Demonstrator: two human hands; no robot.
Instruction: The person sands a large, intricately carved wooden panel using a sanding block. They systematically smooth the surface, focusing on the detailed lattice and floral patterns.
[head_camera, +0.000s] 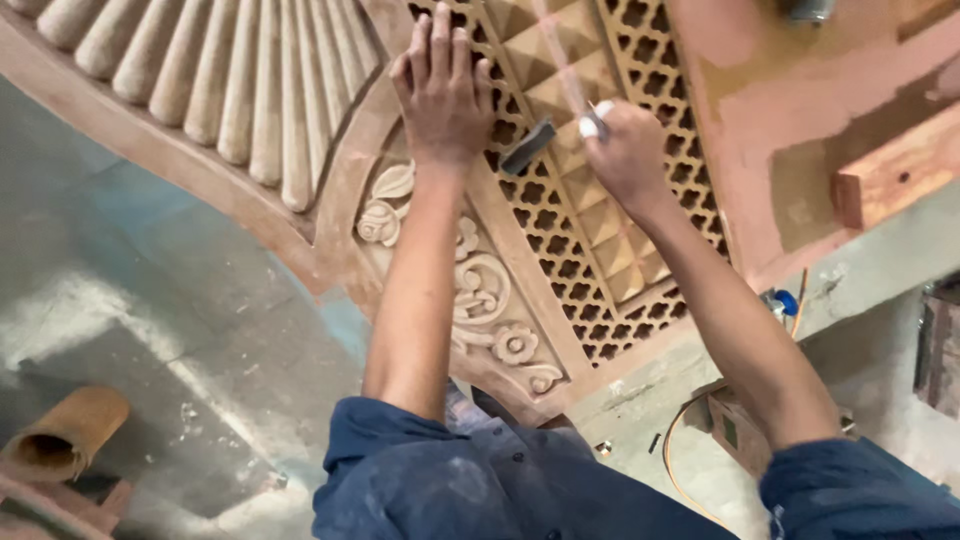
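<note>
- A woodcarving workshop, seen from above.
- Large carved wooden panel (560, 230) with lattice fretwork, fluted fan ribs and rose scrollwork, raw and unfinished.
- Dust-coated concrete floor (200, 340), streaked pale.
- Rolled sheet of sandpaper (65, 435) lying at lower left.
- Loose timber block (895, 175) at right; orange cable (675, 450) trailing across the floor.

bare wood, dust and matt surfaces

the carved panel (560, 230) is raw, unvarnished wood, matt and pale brown, with crisp lattice holes and small faceted pyramids. its floral relief (485, 300) and fluted fan (230, 80) look sanded smooth but dusty. the small block (527, 147) by the right hand (625, 150) is dark, dull and grey. the sleeves (520, 480) are soft blue cloth. the floor (150, 300) is rough concrete, powdered with dust. the rolled sheet (65, 435) looks like coarse brown abrasive paper.
</note>
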